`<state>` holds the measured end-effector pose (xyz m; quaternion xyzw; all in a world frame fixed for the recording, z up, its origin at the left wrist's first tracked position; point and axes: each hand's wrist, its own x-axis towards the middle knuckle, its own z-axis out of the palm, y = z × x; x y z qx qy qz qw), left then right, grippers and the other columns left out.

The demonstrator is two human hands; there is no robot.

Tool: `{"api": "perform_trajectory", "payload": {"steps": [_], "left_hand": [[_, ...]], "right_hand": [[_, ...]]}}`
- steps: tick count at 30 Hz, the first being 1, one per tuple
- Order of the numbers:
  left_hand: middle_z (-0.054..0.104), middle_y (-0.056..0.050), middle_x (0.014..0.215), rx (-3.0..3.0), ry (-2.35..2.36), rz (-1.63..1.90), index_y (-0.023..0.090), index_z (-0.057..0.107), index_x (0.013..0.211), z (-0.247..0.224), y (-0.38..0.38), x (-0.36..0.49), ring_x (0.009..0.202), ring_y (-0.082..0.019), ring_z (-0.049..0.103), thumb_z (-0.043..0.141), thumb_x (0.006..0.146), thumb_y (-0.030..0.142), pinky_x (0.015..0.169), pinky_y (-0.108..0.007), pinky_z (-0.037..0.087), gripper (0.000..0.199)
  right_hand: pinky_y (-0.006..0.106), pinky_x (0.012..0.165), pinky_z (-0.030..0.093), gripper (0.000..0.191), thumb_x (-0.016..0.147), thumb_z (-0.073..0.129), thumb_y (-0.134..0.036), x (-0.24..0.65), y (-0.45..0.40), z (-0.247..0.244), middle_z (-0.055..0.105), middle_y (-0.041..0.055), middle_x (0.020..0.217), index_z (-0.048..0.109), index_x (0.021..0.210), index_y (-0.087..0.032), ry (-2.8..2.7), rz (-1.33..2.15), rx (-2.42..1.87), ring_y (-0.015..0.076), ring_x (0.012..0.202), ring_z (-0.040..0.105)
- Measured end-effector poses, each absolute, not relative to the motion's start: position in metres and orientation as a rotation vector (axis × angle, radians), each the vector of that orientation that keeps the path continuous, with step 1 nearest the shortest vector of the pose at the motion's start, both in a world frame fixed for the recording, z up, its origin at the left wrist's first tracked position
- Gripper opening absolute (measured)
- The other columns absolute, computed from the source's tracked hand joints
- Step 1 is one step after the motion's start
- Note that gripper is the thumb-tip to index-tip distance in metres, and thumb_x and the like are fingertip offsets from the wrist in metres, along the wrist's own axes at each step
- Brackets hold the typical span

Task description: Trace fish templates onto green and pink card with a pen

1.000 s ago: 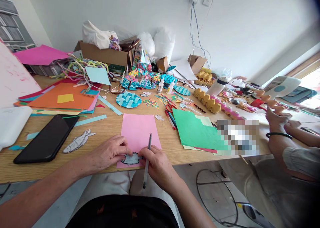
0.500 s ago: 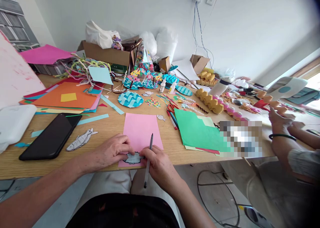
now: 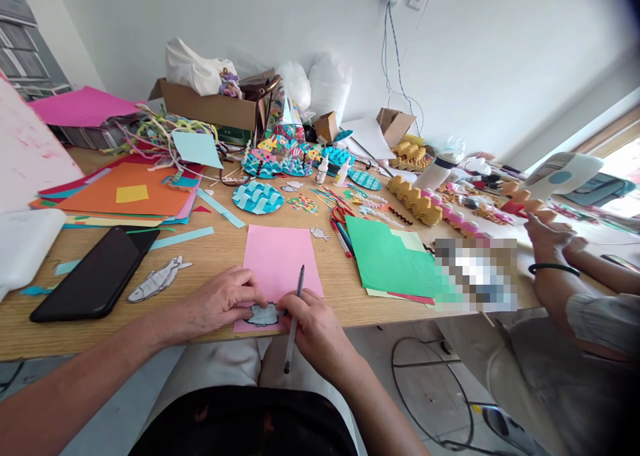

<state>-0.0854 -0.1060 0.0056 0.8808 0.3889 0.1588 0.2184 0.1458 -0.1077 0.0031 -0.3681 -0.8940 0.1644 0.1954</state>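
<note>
One paper fish cutout (image 3: 264,315) lies on pink paper (image 3: 278,256), apparently kept flat by the loosely curled left hand (image 3: 226,303); the half-closed right hand (image 3: 314,317) clasps a pen (image 3: 295,319).

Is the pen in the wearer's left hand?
No, the right hand holds the pen, while the left hand touches a paper fish.

A wooden table (image 3: 345,289) spreads beneath the grip; a pale wall (image 3: 250,16) rises beyond it, a bright window (image 3: 627,151) far right, grey floor (image 3: 420,399) below.
</note>
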Motion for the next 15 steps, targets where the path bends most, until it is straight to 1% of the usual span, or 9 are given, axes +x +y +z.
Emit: {"api": "perform_trajectory", "payload": {"steps": [6,11,15], "left_hand": [[0.057,-0.001,0.091,2.457,1.092,0.482,0.026,0.065,0.103,0.0,-0.105,-0.083,0.09,-0.019,0.051,0.052,0.092,0.021,0.08,-0.027,0.039,0.018],[0.057,-0.001,0.093,2.37,1.063,0.467,0.025,0.066,0.101,0.01,-0.104,-0.086,0.092,-0.018,0.051,0.043,0.096,0.022,0.083,-0.026,0.038,0.024],[0.056,0.0,0.096,2.289,0.941,0.339,0.027,0.066,0.105,0.022,-0.099,-0.092,0.091,-0.016,0.052,0.046,0.092,0.022,0.085,-0.023,0.039,0.025]], "right_hand": [[0.025,0.066,0.042,0.027,0.077,0.054,0.002,0.145,-0.108,0.003,0.06,0.0041,0.08,0.063,0.092,-0.019,-2.488,0.456,-1.05,0.0186,0.078,0.056],[0.025,0.067,0.043,0.027,0.077,0.054,0.002,0.145,-0.108,0.002,0.061,0.0046,0.081,0.064,0.092,-0.019,-2.47,0.487,-1.054,0.0185,0.078,0.057],[0.025,0.068,0.043,0.023,0.078,0.056,0.0,0.144,-0.108,0.003,0.061,0.0057,0.082,0.063,0.09,-0.018,-2.464,0.52,-1.052,0.0191,0.079,0.057]]}}
